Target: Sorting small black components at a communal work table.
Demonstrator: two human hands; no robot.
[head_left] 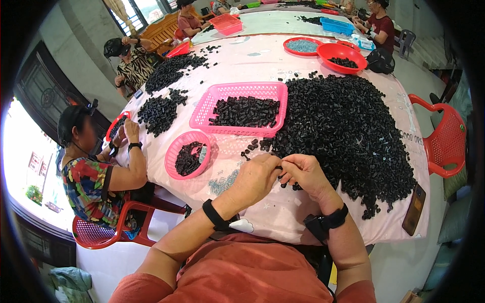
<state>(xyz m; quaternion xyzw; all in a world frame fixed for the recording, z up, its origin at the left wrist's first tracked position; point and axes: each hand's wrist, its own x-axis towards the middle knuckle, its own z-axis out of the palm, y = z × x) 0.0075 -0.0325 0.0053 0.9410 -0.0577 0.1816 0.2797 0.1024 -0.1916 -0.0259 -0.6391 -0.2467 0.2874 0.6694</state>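
My left hand and my right hand meet fingertip to fingertip over the near edge of the table, pinching a small black plastic part between them. Just beyond my right hand spreads a large heap of small black parts on the pink cloth. A round pink basket with black parts sits left of my left hand. A rectangular pink basket holding more black parts lies beyond it. Both wrists carry black bands.
A person in a patterned top sits at the left on a red chair, working at a smaller pile. More people sit at the far end. Red bowls stand far right. A phone lies at the table's right edge beside an empty red chair.
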